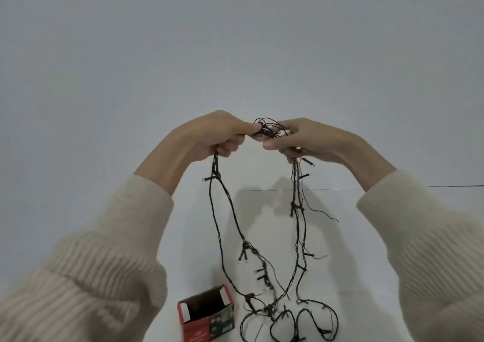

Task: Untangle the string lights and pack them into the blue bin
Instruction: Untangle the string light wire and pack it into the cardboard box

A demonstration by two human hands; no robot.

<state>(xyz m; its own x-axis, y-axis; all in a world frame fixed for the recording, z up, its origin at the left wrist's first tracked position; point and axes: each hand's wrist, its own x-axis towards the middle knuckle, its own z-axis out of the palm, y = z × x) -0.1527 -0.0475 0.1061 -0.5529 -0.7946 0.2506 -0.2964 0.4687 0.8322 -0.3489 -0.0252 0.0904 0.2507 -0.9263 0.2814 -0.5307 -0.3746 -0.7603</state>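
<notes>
I hold a dark string of lights (272,284) up in front of a pale wall. My left hand (214,132) pinches one side of a small knot of wire (269,129) and my right hand (306,140) grips the other side. Two bunches of wire with small bulbs hang down from my hands. They meet in tangled loops on the white surface (366,237) below. No blue bin is in view.
An open red cardboard box (207,315) stands on the white surface at the bottom centre, just left of the wire loops. Cream knitted sleeves cover both forearms at the lower left and lower right.
</notes>
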